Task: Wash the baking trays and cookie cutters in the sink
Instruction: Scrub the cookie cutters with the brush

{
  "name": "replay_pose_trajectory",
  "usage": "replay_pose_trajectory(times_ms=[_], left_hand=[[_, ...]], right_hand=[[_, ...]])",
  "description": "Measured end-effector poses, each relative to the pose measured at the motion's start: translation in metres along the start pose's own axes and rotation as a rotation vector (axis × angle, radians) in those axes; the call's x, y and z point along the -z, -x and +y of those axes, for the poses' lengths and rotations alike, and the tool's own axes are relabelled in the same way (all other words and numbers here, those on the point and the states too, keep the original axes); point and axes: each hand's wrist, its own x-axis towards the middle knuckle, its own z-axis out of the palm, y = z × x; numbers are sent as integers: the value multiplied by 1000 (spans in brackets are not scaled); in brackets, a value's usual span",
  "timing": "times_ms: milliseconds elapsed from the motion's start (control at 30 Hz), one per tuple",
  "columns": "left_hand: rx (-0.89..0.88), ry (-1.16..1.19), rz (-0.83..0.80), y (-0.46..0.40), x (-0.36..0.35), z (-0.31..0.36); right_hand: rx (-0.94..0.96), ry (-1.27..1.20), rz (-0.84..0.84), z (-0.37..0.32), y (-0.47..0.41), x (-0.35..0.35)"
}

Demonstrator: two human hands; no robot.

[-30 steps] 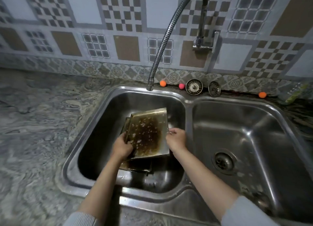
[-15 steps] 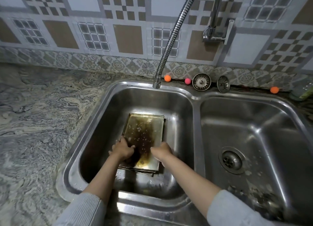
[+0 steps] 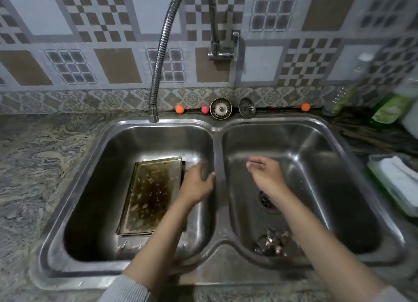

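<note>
Down at nine o'clock from the sink divider, the baking trays lie stacked flat on the floor of the left basin, the top one brown with burnt-on grease and pale specks. My left hand hangs just beside their three o'clock edge, fingers loose and slightly spread, gripping nothing (the fingertips are blurred, so I cannot tell whether they brush the tray rim). My right hand hovers over the right basin, palm turned inward, fingers straight and close together, empty. Below it, at about six o'clock, a small heap of metal cookie cutters sits on the basin floor near the drain. At twelve o'clock the flexible faucet hose arcs down over the back rim, with two sink strainers propped against the tiled wall beside it.
</note>
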Motion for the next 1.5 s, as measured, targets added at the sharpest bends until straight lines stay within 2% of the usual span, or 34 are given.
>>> replay_pose_trajectory(times_ms=[100, 167, 367, 467, 533, 733, 967, 1267, 1367, 1500], left_hand=[[-90, 1, -101, 6, -50, 42], [-107, -92, -228, 10, -84, 63], [21, -566, -730, 17, -166, 72], [53, -728, -822, 17, -196, 59], [55, -757, -846, 21, -208, 58], [95, -812, -744, 24, -230, 48], [119, -768, -581, 21, -219, 46], [37, -565, -489, 22, -222, 48], [32, -457, -385, 22, -221, 52], [-104, -249, -199, 23, -216, 67]], right_hand=[[24, 56, 147, 17, -10, 55], [58, 138, 220, 27, -11, 92], [288, 587, 566, 54, -13, 224], [209, 842, 625, 76, -27, 280], [133, 886, 595, 85, -32, 299], [51, 854, 435, 99, -38, 316], [74, 663, 411, 101, -46, 319], [36, 489, 390, 101, -49, 318], [43, 432, 401, 103, -49, 318], [33, 334, 423, 102, -49, 319]])
